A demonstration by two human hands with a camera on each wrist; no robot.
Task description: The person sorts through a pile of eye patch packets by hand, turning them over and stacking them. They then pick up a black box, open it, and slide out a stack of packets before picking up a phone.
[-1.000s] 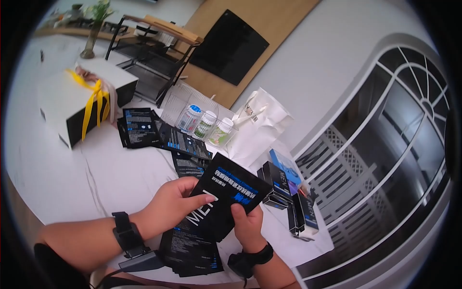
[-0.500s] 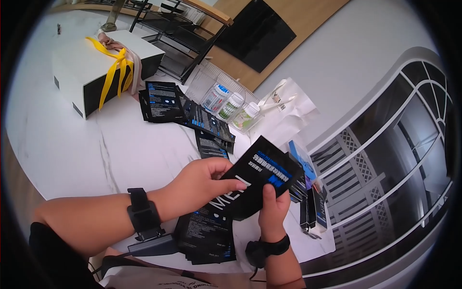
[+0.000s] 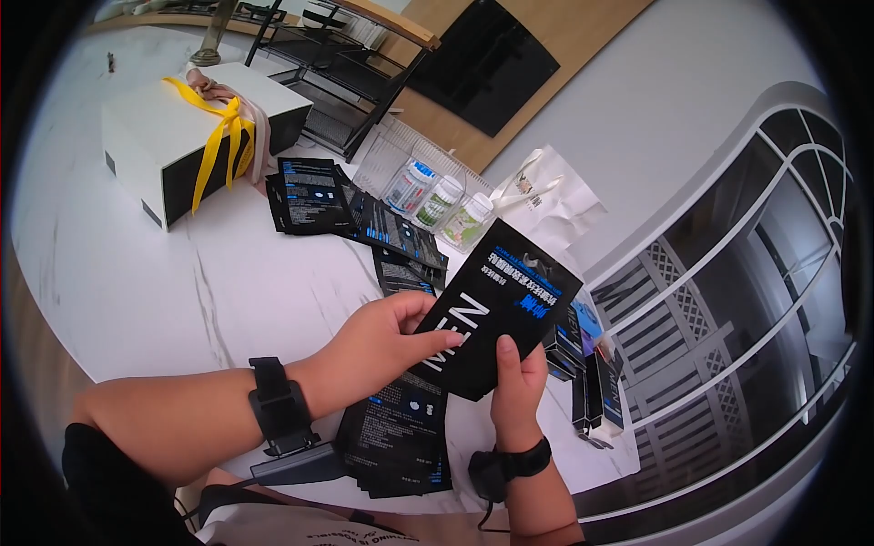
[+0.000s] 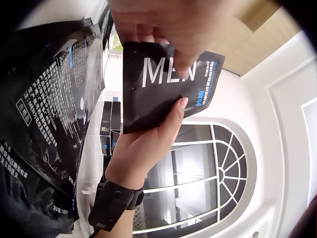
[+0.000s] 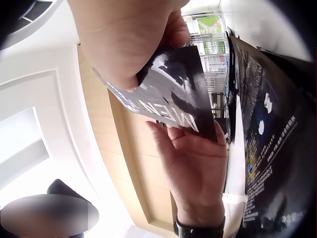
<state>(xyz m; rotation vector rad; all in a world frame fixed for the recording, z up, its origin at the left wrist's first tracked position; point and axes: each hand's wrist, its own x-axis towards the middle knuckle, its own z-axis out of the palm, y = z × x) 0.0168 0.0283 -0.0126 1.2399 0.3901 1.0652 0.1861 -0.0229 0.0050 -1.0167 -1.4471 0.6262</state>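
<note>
A flat black sachet (image 3: 510, 291) with white "MEN" lettering and blue print is held between both hands above the table. My left hand (image 3: 378, 341) pinches its left edge, thumb over the front and fingers behind. My right hand (image 3: 521, 391) grips the lower right edge, thumb on the front; the right wrist view shows the right hand (image 5: 129, 39) from close up. Below the hands lies a stack of similar black sachets (image 3: 391, 446), print side up. More sachets (image 3: 314, 196) lie fanned out farther back on the table.
A white box (image 3: 146, 136) with a yellow ribbon stands at the back left. Clear organisers hold several bottles (image 3: 442, 200), beside a white paper bag (image 3: 551, 196). Small black boxes (image 3: 596, 391) stand at the right of the marble-patterned table (image 3: 246, 300).
The view has shifted, so the table things sit farther right and higher than a second ago. Over the last half second the sachet has risen between the hands, showing more of its front.
</note>
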